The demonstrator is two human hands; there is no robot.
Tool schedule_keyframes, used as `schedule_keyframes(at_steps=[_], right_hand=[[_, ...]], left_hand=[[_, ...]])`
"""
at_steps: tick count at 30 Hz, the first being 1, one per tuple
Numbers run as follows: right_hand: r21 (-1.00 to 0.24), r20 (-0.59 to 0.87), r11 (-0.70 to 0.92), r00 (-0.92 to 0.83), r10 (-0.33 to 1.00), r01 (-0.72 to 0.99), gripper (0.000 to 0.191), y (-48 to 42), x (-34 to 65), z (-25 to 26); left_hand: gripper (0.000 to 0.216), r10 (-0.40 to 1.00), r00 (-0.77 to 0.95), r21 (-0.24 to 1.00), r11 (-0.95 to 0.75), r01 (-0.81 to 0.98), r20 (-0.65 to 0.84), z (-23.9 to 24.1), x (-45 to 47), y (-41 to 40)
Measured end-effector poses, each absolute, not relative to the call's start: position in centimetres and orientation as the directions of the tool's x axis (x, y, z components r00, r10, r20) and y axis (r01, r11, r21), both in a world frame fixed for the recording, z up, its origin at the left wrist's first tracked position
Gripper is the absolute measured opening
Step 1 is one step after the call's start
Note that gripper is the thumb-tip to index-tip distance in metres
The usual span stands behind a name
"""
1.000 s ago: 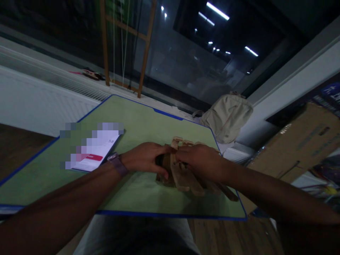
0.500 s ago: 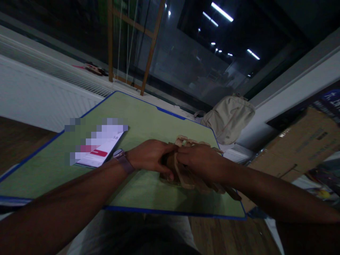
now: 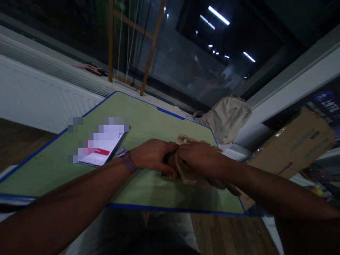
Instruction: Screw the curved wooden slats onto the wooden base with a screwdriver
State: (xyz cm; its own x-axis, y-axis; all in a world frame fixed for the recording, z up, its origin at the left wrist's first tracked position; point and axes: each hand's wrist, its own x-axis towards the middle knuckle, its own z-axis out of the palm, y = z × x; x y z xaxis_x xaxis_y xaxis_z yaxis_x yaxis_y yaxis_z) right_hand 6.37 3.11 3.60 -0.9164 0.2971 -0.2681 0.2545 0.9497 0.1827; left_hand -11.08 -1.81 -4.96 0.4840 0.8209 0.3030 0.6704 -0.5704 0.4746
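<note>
A small heap of pale wooden pieces (image 3: 190, 175) lies on the green mat (image 3: 138, 124), toward the mat's far-right part and a little in from its near blue edge. The light is dim, so the shapes of the single pieces are hard to make out; a few flat slats stick out toward the near edge of the mat, and a lighter bit shows at the top of the heap.

Both hands are on that heap. The left hand (image 3: 152, 156) comes in from the mat's middle, palm down, fingers curled round the heap's left side with the thumb pressing low against it. The right hand (image 3: 198, 159) covers the heap from the other side, fingers bent over the top and closed on the wood. The two hands meet at the fingertips right above the pieces. A watch (image 3: 124, 159) sits on the left wrist.

Left of the hands on the mat lies a white paper (image 3: 99, 148) with a red bar. Beyond the mat's far-right corner a beige bag (image 3: 228, 118) slumps against the wall. Off the mat's right edge sits a cardboard box (image 3: 289, 145). Behind the mat's far edge a wooden frame (image 3: 148, 46) stands before the dark window.
</note>
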Motion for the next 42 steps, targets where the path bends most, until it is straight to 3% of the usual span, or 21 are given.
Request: schedule_keyframes(at_steps=[5, 12, 24, 32, 35, 42], right_hand=[[0.096, -0.310, 0.946, -0.894, 0.324, 0.310, 0.020, 2.6, 6.4, 4.9], [0.070, -0.249, 0.898, -0.865, 0.436, 0.433, 0.015, 1.9, 6.7, 5.7], [0.128, -0.271, 0.912, -0.870, 0.411, 0.390, 0.018, 2.5, 6.3, 4.6], [0.020, -0.228, 0.904, -0.878, 0.420, 0.427, 0.013, 2.8, 7.2, 3.9], [-0.086, -0.190, 0.917, -0.910, 0.368, 0.389, 0.010, 3.1, 7.6, 4.9], [-0.482, 0.231, 0.844, -0.895, 0.382, 0.236, 0.014, 3.4, 11.1, 9.5]], left_hand=[[0.067, 0.822, 0.478, 0.462, -0.570, 0.680, 0.311, -5.0, -10.9, -1.8], [0.068, 0.805, 0.495, 0.470, -0.593, 0.653, 0.327, -5.0, -10.9, -1.8], [0.068, 0.819, 0.488, 0.452, -0.574, 0.683, 0.303, -4.9, -10.9, -2.0], [0.069, 0.813, 0.493, 0.452, -0.582, 0.676, 0.309, -5.0, -10.9, -1.8], [0.072, 0.822, 0.497, 0.436, -0.569, 0.697, 0.279, -5.0, -11.0, -1.9], [0.079, 0.832, 0.468, 0.462, -0.555, 0.692, 0.298, -5.1, -11.5, -1.8]])
